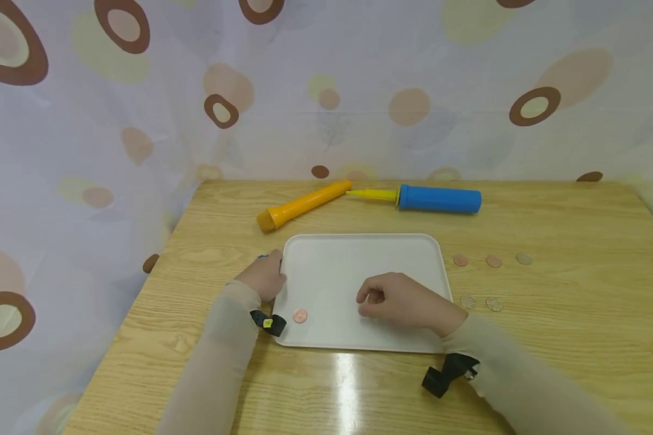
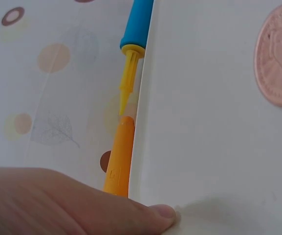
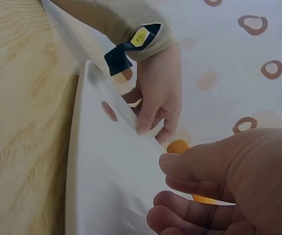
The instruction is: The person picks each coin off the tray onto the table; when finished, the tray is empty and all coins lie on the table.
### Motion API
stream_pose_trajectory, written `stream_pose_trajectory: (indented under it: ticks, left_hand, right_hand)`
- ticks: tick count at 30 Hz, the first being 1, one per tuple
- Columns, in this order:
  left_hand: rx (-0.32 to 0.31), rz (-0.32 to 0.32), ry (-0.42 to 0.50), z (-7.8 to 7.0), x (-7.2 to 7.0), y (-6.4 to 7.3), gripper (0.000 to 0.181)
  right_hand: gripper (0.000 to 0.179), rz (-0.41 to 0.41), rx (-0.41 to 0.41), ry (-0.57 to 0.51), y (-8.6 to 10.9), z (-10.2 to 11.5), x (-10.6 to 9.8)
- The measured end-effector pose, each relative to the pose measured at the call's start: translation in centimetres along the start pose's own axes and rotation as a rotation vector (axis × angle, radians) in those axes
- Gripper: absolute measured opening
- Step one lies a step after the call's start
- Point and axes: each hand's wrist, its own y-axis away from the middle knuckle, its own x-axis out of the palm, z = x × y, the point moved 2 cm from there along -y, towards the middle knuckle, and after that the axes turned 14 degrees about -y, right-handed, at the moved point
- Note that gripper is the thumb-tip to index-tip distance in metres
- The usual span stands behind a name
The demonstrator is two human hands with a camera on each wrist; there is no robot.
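A white tray [image 1: 359, 248] lies on the wooden table. My left hand [image 1: 263, 279] grips its left rim; the thumb [image 2: 162, 211] presses on the inner side in the left wrist view, while the other fingers are mostly hidden there. One copper-coloured coin [image 1: 300, 316] lies in the tray near its front left corner, close to my left wrist. Over the right half of the tray hovers my right hand [image 1: 399, 302], its fingers loosely curled. Nothing shows between its thumb and fingers in the right wrist view.
Right of the tray lie several coins, copper-coloured [image 1: 461, 260] at the back and silvery [image 1: 494, 304] nearer the front. Behind the tray are an orange tube with a flared end [image 1: 305, 204] and a blue hand pump with a yellow nozzle [image 1: 441, 199]. A patterned curtain [image 1: 370, 139] borders the table's back.
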Motion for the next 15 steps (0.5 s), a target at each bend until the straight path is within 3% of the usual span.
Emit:
stream_pose_trajectory:
  ticks: [15]
  left_hand:
    - [0.001,0.006,-0.009,0.0,0.0,-0.2,0.050]
  right_hand:
    - [0.014,0.019,-0.040,0.033,-4.2,3.1,6.2]
